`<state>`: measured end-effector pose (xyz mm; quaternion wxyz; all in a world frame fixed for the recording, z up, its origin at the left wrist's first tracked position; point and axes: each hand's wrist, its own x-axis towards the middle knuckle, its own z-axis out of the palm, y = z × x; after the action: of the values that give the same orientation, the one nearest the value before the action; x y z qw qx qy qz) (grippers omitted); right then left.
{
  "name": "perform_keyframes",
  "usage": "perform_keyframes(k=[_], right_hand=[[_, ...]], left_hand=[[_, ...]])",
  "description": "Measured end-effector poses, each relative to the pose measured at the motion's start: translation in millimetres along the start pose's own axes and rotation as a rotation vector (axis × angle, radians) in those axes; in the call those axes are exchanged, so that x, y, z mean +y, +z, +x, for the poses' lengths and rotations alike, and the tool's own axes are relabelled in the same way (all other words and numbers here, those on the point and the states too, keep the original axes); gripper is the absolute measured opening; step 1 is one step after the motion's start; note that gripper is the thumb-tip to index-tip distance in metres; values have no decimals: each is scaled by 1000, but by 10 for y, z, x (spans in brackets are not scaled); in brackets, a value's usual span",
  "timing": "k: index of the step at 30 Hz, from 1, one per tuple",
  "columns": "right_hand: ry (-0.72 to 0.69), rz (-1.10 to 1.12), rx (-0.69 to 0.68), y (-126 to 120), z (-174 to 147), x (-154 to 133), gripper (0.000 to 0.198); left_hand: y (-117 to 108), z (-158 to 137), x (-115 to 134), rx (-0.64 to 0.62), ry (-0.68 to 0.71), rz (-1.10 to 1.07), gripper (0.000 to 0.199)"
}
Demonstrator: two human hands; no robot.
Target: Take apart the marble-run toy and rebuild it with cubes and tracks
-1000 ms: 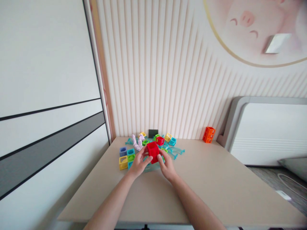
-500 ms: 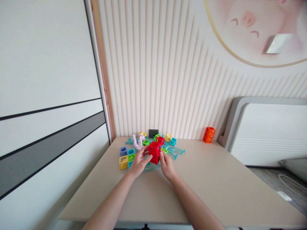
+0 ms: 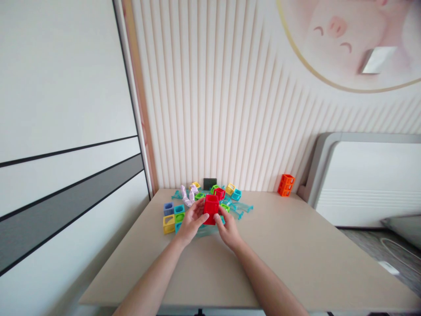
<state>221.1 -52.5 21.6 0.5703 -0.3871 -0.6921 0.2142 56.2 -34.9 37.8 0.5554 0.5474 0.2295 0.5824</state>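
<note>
Between my two hands is a red block stack (image 3: 211, 206) of cube-shaped toy blocks, held upright in front of the pile. My left hand (image 3: 191, 220) grips its left side, with the thumb across the lower front. On the right side, my right hand (image 3: 228, 227) is closed on it, its thumb at the lower right edge. Behind the stack lie another red block (image 3: 219, 193), a green block (image 3: 199, 197) and a yellow block (image 3: 230, 189). Left of my left hand, a yellow cube (image 3: 169, 224), a blue cube (image 3: 168, 208) and a green cube (image 3: 180, 217) sit together.
An orange block stack (image 3: 286, 185) stands by the wall at the back right of the table (image 3: 296, 254). Clear teal pieces (image 3: 241, 207), lilac pieces (image 3: 187, 197) and a dark box (image 3: 209, 184) lie at the back. A white cabinet (image 3: 72, 184) borders the left.
The red block stack has turned so one face points more squarely toward me. My right thumb has shifted left onto its front edge. The view has moved slightly.
</note>
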Motion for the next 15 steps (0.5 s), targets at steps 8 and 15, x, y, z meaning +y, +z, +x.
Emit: perform_keyframes(k=[8,15], right_hand=[[18,-20,47,-20,16,16,42],[20,-6,-3,-49,22,22,40]], left_hand=[[10,-32,-43,-14,57,36,52],[46,-45,-56,44,64,32,54]])
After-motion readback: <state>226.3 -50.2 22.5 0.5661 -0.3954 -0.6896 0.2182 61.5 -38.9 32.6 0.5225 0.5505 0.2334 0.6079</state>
